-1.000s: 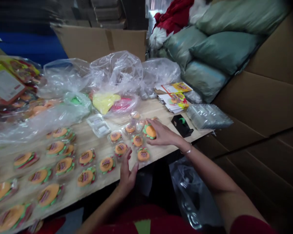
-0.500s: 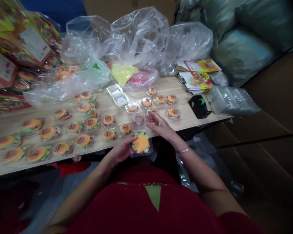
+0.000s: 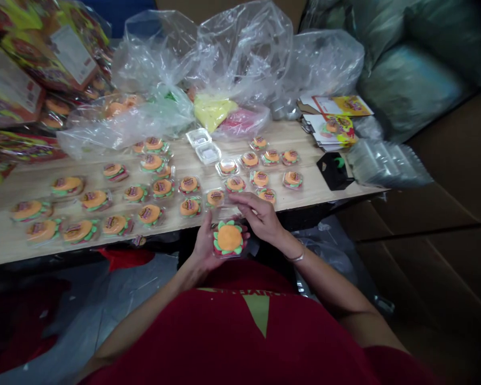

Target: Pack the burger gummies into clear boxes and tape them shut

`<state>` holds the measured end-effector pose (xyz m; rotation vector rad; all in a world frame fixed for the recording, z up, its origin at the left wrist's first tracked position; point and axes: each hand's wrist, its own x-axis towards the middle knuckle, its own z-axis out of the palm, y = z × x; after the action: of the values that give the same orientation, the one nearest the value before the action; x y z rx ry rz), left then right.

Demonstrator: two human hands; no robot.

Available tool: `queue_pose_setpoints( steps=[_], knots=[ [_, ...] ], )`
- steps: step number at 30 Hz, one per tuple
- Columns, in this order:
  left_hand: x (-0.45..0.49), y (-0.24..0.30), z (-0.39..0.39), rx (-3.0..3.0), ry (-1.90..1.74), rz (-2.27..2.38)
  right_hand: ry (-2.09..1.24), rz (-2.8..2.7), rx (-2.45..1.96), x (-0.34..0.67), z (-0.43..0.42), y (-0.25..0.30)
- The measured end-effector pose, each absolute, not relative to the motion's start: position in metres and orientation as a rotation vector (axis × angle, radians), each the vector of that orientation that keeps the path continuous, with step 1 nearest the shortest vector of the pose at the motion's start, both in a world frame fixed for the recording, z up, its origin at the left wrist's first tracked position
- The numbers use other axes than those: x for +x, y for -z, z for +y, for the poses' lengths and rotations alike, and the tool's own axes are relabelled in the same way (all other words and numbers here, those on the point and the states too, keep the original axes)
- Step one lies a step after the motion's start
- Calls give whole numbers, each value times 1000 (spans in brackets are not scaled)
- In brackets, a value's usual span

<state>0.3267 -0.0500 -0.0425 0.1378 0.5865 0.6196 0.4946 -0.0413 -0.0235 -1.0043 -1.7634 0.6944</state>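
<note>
My left hand (image 3: pixel 203 246) holds a clear plastic clamshell box from below, near the table's front edge. Inside lies a burger-shaped piece (image 3: pixel 229 238) with a plain orange bun top and a green frilled layer. The box's clear lid (image 3: pixel 227 214) appears raised on the far side. My right hand (image 3: pixel 262 216) is beside that lid, fingers stretched out along its right edge; whether they touch it is unclear. Just beyond stand boxed burgers with printed labels, one (image 3: pixel 215 198) close to my fingers.
Several more boxed burgers (image 3: pixel 118 224) cover the table (image 3: pixel 304 200). An open empty clamshell (image 3: pixel 204 147) lies farther back. Bags of yellow (image 3: pixel 212 111) and pink pieces (image 3: pixel 240 122) sit behind. At right are a black tape dispenser (image 3: pixel 334 172), stacked clear trays (image 3: pixel 379 164) and printed cards (image 3: pixel 332 128).
My right hand has moved in beside the box, its fingers closer together. The box now rests more squarely on my left hand, and the view has shifted slightly.
</note>
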Motion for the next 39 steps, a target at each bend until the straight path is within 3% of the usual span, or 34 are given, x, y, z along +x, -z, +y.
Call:
queue_pose_setpoints(
  steps=[10, 18, 22, 29, 39],
  knots=[
    [323, 41, -46, 48, -831, 584, -447, -1986, -906, 481, -76, 23],
    [321, 37, -34, 165, -770, 582, -302, -2244, -759, 485, -97, 38],
    [328, 31, -36, 108, -671, 578, -214, -2088, -783, 487, -95, 45],
    [336, 32, -41, 40, -689, 633, -551, -1854, -977, 485, -97, 28],
    [348, 21, -41, 72, -704, 646, -671, -1884, -1084, 497, -90, 19]
  ],
)
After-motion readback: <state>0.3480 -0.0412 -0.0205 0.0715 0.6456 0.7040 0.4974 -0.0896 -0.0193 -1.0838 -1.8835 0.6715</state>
